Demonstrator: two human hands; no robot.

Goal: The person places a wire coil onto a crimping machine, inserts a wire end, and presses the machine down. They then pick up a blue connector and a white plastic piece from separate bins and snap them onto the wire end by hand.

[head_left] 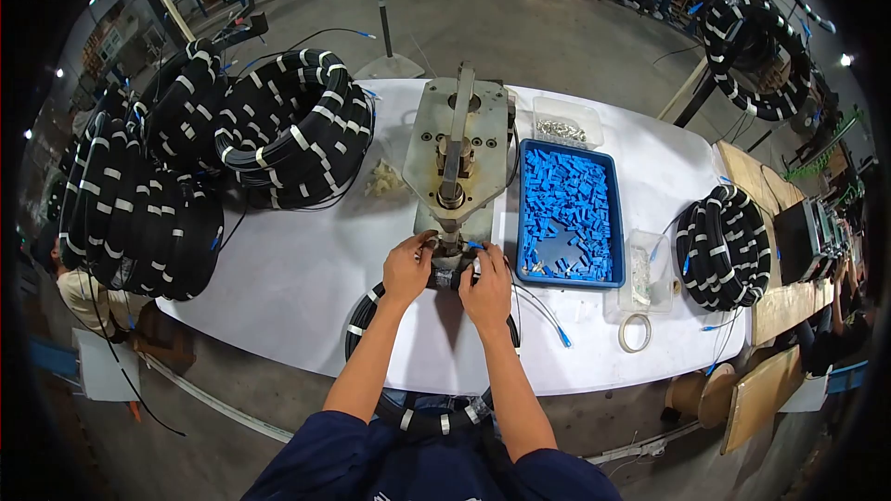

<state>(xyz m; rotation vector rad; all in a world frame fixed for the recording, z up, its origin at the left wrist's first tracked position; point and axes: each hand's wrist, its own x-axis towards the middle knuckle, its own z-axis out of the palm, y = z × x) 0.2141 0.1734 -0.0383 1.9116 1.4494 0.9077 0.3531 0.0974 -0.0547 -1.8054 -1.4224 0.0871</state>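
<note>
Both my hands are at the lower end of a metal press [457, 153] in the middle of the table. My left hand [406, 271] has its fingers bent at the left of the press foot; what they pinch is too small to name. My right hand [486, 289] is closed at the right side, with a bit of blue and white showing at its fingertips. A black cable coil [360, 323] with white bands hangs below my hands, between my forearms and against my body. A cable with a blue connector [564, 338] lies right of my right hand.
A blue tray [616, 223] of small blue parts stands right of the press, near clear boxes [594, 115] and a tape roll [635, 333]. Banded coils [297, 130] fill the left side; another coil [724, 250] lies right. People are partly visible at both edges.
</note>
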